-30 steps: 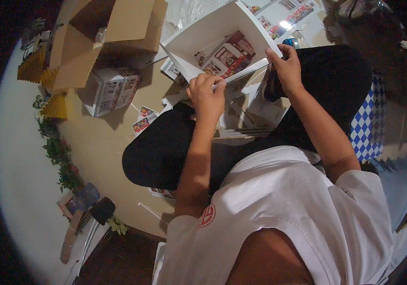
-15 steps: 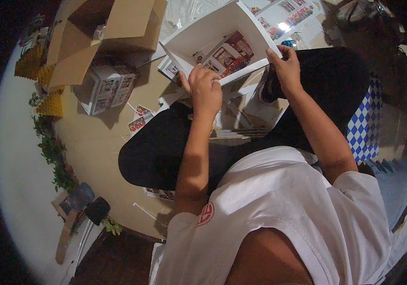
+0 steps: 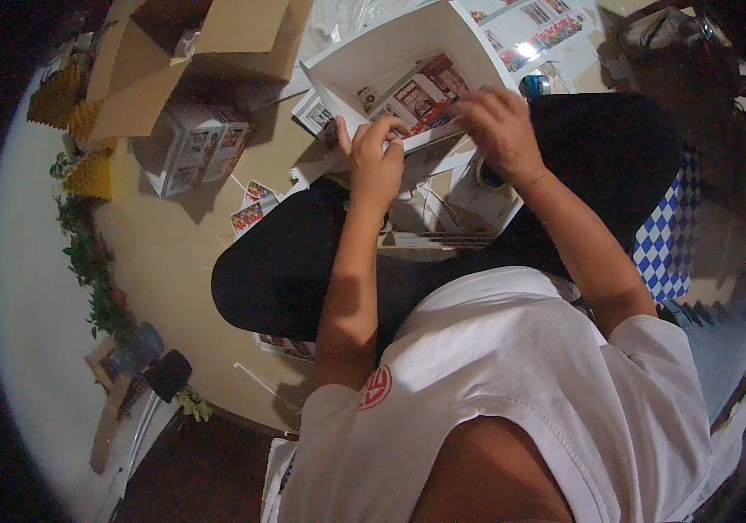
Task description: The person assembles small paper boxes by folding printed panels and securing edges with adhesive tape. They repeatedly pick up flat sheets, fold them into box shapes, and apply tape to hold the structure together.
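An open-topped white box (image 3: 390, 54) lies tilted just beyond the lap. The left hand (image 3: 377, 166) narrows thumb and forefinger on its near rim; the right hand (image 3: 505, 135) is blurred, fingers bent by the near right corner, grip indeterminable. Walls appear raised; the top remains uncovered. Leftward, tan floor (image 3: 177, 261) offers room below the brown cardboard carton (image 3: 247, 26).

This looks like a room in a home or a small workshop; which of the two is hard to tell. Flat printed sheets (image 3: 543, 37), clear plastic (image 3: 351, 16), a white box (image 3: 390, 57) and a large cardboard box (image 3: 242, 28) crowd a tan floor (image 3: 159, 261), and leafy greenery (image 3: 79, 240) runs along a pale wall (image 3: 29, 288).
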`<state>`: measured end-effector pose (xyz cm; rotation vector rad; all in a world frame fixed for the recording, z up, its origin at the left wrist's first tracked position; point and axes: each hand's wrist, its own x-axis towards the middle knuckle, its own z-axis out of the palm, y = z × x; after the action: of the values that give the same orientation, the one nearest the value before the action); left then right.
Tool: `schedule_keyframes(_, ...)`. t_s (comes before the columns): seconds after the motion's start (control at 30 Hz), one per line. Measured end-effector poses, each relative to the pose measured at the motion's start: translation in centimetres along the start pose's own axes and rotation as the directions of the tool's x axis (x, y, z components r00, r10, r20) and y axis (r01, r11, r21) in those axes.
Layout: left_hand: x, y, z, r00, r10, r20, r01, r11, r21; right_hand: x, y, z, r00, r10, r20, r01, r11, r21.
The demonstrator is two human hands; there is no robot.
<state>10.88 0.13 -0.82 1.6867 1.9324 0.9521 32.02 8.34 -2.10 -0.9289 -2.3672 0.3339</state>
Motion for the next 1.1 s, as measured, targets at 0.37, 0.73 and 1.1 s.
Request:
schedule_keyframes(0.37,-0.4,-0.2,-0.2,0.998,0.061,0.02,-0.062,0.992,0.112,0.0,-1.0,1.5,0.938,-0.265,0.223,0.276,0.961,-0.022)
schedule_keyframes(0.73,-3.4,-0.4,-1.1,0.949,0.226,0.218,-0.312,0.753,0.58,-0.3,-1.1,1.7,0.944,-0.271,0.187,0.274,0.962,0.01)
schedule_keyframes(1.1,-2.6,-1.1,-1.2,0.904,0.283,0.32,-0.422,0.704,0.572,-0.5,0.1,1.8,0.936,-0.272,0.224,0.263,0.962,0.072)
